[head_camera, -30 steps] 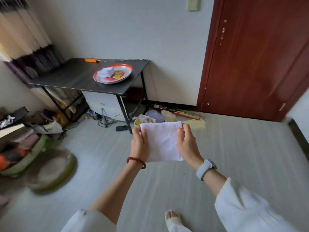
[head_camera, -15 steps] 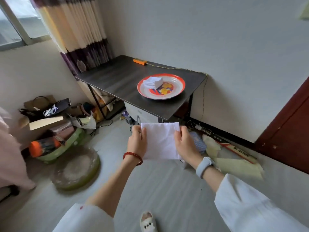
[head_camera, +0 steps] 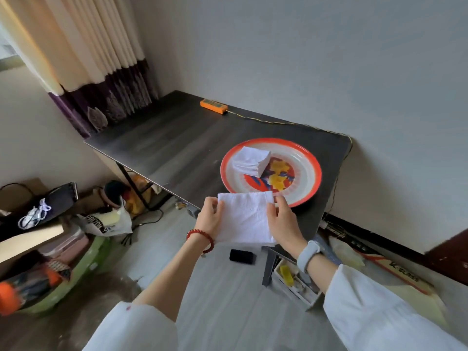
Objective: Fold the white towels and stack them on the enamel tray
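I hold a white towel (head_camera: 245, 217), folded to a rectangle, in the air at the near edge of the dark table (head_camera: 162, 145). My left hand (head_camera: 210, 217) pinches its left edge and my right hand (head_camera: 283, 222) pinches its right edge. Just beyond the towel, the round enamel tray (head_camera: 307, 184) with a red rim lies on the table. A stack of folded white towels (head_camera: 251, 161) sits on the tray's left part. The towel in my hands hides the tray's near rim.
An orange device (head_camera: 213, 106) with a cable lies at the table's far edge by the wall. On the floor are a black phone-like object (head_camera: 241, 256), a box of small items (head_camera: 295, 282) by the table leg, and clutter with a green tub (head_camera: 48, 282) at left.
I have walked up to the table: the tray and the stack on it are now close and large. Both hands still hold the towel, now right before the tray.
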`<state>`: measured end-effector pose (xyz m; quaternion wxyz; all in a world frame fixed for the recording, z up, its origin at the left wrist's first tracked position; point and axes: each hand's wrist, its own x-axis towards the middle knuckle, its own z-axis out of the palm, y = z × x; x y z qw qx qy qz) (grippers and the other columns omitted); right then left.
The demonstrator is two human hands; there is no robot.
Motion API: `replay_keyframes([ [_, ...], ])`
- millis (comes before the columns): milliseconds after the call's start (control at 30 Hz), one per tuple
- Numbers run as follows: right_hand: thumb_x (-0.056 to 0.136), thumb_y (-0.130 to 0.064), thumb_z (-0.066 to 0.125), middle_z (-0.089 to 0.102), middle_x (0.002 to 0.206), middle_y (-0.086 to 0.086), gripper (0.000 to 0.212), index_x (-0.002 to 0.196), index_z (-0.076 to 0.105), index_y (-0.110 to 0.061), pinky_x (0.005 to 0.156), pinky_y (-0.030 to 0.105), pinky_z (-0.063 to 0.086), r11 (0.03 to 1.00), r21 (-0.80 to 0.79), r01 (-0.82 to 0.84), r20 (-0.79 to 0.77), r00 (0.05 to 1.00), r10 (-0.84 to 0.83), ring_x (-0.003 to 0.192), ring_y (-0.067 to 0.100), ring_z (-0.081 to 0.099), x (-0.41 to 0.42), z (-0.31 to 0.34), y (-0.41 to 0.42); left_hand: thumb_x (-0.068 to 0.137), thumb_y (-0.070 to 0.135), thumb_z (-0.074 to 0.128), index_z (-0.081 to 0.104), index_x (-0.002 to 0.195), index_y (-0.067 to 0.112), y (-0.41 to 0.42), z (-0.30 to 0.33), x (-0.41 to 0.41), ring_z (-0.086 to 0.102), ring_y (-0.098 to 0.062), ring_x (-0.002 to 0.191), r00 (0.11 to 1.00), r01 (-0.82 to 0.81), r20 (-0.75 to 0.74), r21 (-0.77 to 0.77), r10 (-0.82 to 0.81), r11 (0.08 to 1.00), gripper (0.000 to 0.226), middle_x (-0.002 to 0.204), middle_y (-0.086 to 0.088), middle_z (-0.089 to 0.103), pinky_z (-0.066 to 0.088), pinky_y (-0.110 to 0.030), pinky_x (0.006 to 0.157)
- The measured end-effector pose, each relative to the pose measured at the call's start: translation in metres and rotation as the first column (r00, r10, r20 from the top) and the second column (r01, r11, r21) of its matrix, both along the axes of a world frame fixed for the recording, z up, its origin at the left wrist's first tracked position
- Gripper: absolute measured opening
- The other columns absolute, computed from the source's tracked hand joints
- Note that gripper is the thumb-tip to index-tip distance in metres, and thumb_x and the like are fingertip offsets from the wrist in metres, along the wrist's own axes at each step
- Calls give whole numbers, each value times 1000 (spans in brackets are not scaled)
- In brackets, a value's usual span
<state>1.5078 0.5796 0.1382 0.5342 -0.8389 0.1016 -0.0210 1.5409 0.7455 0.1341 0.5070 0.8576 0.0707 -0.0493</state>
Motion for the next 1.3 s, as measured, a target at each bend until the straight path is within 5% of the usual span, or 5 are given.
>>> replay_keyframes([
  [133, 99, -22, 33, 57, 93, 4, 25, 116, 45, -9, 77, 41, 47, 997, -21, 70, -29, 997, -70, 83, 20, 56, 81, -18, 2, 97, 32, 36, 41, 96, 14, -5, -10, 89, 43, -15, 70, 995, 71, -64, 21, -70, 997, 18, 74, 7, 45, 34, -28, 63],
  [367, 98, -18, 36, 42, 64, -5, 7, 96, 42, -14, 50, 16, 30, 974, -80, 211, 16, 977, -210, 54, 6, 41, 232, -44, -7, 98, 27, 32, 39, 114, 7, -22, -28, 256, 44, -20, 76, 983, 163, -97, 94, -154, 982, 26, 85, -2, 49, 34, -29, 68],
  [667, 97, -19, 36, 40, 58, -6, 23, 106, 49, -2, 46, 27, 27, 883, -275, 380, -25, 916, -401, 50, 12, 39, 347, -82, -17, 94, 15, 31, 38, 116, 11, -44, -78, 388, 42, -25, 76, 935, 325, -204, 164, -290, 931, 23, 78, 0, 46, 34, -30, 70],
  [1033, 98, -20, 35, 32, 58, -8, 27, 111, 48, 0, 43, 26, 16, 760, -502, 412, -170, 815, -554, 49, 16, 34, 378, -125, -22, 98, 23, 29, 36, 125, 12, -69, -120, 443, 54, -35, 107, 793, 604, -311, 284, -525, 745, 31, 131, -6, 54, 40, -38, 86],
  [1300, 98, -25, 35, 61, 94, 11, 32, 123, 44, -8, 45, 28, 19, 718, -603, 347, -190, 812, -552, 72, 32, 55, 377, -127, -17, 97, 18, 28, 36, 118, 9, -63, -126, 439, 54, -37, 98, 791, 597, -351, 267, -501, 756, 24, 111, -15, 58, 39, -39, 81],
])
